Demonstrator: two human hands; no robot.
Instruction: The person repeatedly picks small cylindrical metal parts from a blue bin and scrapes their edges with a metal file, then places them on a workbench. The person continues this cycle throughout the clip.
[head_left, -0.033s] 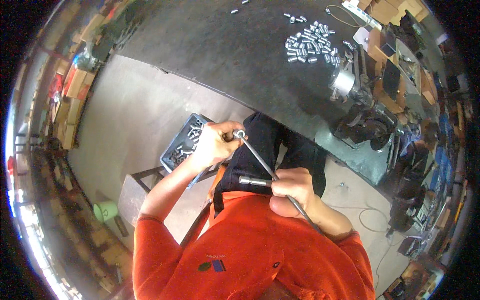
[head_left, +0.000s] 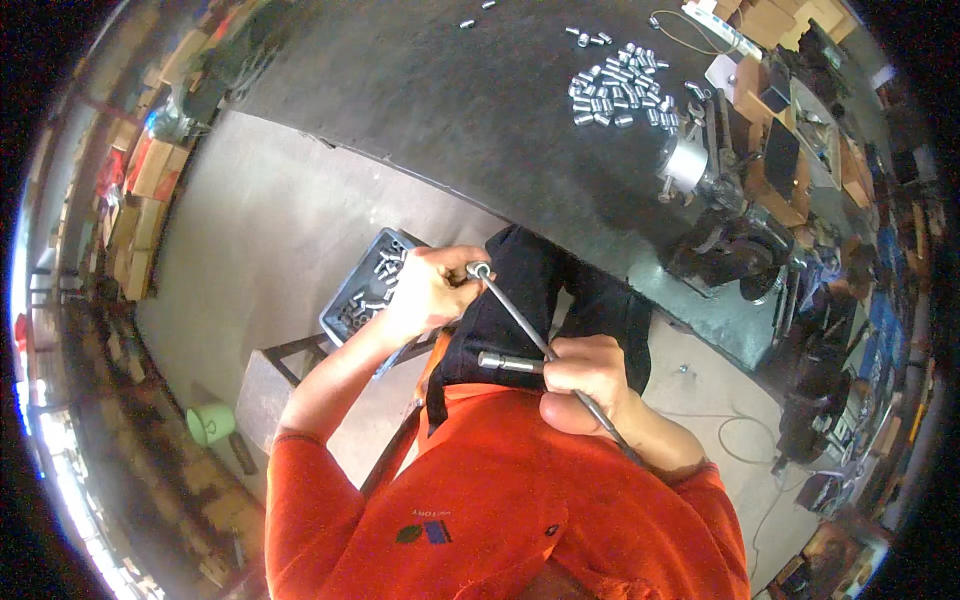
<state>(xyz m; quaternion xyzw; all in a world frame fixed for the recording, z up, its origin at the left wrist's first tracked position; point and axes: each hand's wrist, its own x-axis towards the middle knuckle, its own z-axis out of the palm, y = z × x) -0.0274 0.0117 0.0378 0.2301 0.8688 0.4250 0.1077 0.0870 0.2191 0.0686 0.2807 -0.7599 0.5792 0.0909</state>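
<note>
My left hand [head_left: 422,288] pinches a small shiny metal sleeve [head_left: 478,269] between thumb and fingers, above my lap. Against that sleeve rests the end of a long thin metal rod [head_left: 517,318]. The rod slants down to my right hand [head_left: 588,382], whose fingers are wrapped round it. A shorter, thicker metal bar [head_left: 508,363] with a cylindrical end also sticks out of the right fist, pointing left; its other end is hidden. Beneath and beside my left hand is a blue-grey plastic crate [head_left: 351,277] holding several small metal parts [head_left: 385,268], partly covered by hand and forearm.
A dark workbench [head_left: 430,110] runs across in front, with a pile of shiny metal sleeves [head_left: 618,88] on it. At its right stand a vise [head_left: 722,250] and cardboard boxes [head_left: 775,160]. A pale green bucket [head_left: 209,423] is at the left, a cable [head_left: 735,425] on the right floor.
</note>
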